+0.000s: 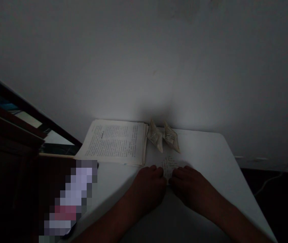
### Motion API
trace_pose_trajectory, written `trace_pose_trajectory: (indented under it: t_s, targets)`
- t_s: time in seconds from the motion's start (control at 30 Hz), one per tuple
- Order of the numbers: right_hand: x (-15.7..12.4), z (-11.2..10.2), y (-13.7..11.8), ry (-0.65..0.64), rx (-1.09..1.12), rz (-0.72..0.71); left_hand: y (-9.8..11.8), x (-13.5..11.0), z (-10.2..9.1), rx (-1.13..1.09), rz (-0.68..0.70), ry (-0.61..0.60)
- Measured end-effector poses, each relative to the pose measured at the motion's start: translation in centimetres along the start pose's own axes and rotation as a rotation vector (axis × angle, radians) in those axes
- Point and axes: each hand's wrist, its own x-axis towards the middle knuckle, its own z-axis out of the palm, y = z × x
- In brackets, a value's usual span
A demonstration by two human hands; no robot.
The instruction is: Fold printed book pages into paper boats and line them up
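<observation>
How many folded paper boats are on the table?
2. One paper boat is beside the printed pages; the second boat is just right of it.

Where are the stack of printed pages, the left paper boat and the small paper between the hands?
Stack of printed pages (pixel 113 141): head view, on the middle of its top page.
Left paper boat (pixel 155 137): head view, on its folded middle.
Small paper (pixel 169 165): head view, on its printed face.

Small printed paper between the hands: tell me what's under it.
White tabletop shows around the printed paper; what lies directly beneath it is covered. The left hand and right hand hide its sides.
</observation>
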Motion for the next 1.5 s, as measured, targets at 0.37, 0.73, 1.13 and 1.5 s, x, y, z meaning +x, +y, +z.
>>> trace_pose_trajectory:
  t_s: [0.37,0.73,1.13,1.5]
  targets:
    - [0.8,-0.8,-0.3,-0.061,0.095,0.118,-0.7,0.7,-1.4,-0.041,-0.067,-0.111]
    - [1.9,-1.2,-0.9,-0.119,-0.012,0.261,-0.8,1.0,-1.5,-0.058,-0.216,-0.16]
    - [2.3,-2.2,-1.4,-0.208,-0.033,0.334,-1.7,0.5,-2.2,-0.08,-0.384,-0.189]
    - [2.0,-1.5,-0.9,-0.175,-0.031,0.31,-1.6,-0.3,-2.3,-0.053,-0.431,-0.184]
